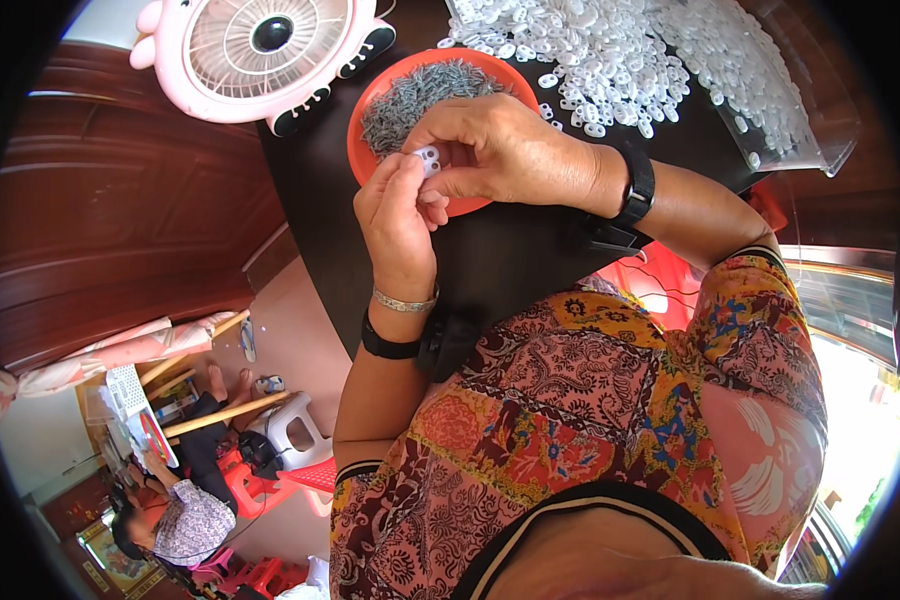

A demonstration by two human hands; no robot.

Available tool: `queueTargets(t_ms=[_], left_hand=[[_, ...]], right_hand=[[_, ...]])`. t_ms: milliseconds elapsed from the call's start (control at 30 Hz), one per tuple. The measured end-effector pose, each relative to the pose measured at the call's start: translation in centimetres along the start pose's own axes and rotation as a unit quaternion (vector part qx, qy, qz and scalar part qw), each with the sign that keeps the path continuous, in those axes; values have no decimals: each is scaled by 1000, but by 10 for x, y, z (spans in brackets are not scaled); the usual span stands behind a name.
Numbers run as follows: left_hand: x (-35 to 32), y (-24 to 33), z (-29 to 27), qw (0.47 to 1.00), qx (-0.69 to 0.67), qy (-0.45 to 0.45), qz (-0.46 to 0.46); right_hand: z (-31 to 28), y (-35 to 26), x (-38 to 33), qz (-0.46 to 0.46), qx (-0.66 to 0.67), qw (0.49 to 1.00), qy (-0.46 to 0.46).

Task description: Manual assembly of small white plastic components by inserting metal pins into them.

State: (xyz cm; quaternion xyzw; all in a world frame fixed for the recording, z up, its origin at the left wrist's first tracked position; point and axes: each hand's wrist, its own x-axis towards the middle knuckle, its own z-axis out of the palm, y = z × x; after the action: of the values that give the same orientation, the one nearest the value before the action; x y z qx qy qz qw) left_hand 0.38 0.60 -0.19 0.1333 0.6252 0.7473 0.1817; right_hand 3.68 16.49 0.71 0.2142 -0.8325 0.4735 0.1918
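Observation:
Between my two hands is a small white plastic piece (427, 160) with round holes, held above an orange-red bowl. My left hand (398, 215) pinches it at its left side with thumb and fingers. From the right, my right hand (505, 150) closes on the same piece, index fingertip along its top and thumb below; whether a second small part sits in these fingers is hidden. Many slim grey pieces (425, 95), like screws or plugs, fill the bowl (358, 150). Loose white pieces of the same kind (610, 65) lie heaped beyond my right hand.
A pink fan (270, 45) stands at the far left of the dark table (315, 225). A clear plastic container (830, 150) of white pieces is at the far right. On the left, a person (190, 520) sits near red stools (250, 485) and a grey plastic stool (295, 430).

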Motion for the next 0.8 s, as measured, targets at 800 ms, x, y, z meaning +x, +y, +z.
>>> queueTargets(t_ms=[800], left_hand=[[-5, 5, 6, 999, 8, -23, 37]], right_hand=[[-5, -7, -2, -44, 18, 999, 21]])
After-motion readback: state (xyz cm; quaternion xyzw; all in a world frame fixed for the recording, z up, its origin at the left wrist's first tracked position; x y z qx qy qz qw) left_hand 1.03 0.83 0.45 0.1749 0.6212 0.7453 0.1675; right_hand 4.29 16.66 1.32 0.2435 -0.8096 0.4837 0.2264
